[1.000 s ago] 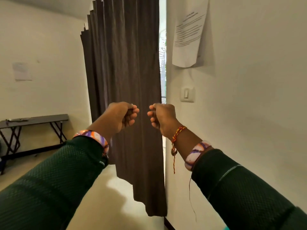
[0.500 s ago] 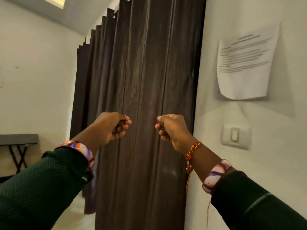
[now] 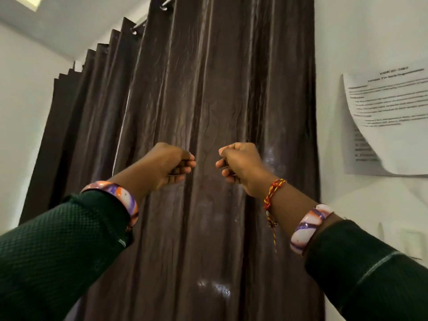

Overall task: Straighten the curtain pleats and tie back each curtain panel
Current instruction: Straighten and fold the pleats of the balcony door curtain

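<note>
Although both hands are raised to the fabric, the work looks to be at its very start. At the far left, the curtain's pleats bunch closely along the rod, uneven in depth, and nearer the middle the dark brown cloth hangs creased and wrinkled down its length. No tie-back band or hook shows anywhere, and the panel hangs loose to the bottom of the view, so the tying step is judged not yet done. The left hand has its fingers curled in tight against the cloth; whether they pinch a fold or merely close in front of it cannot be told. Just to its right, with a strip of curtain between, the right hand is likewise fisted, and something thin seems caught in its fingers, though that is unclear. Further right, a printed sheet curls off the white wall. Only this one panel is visible; straightening, gathering and tying all appear to remain.
</note>
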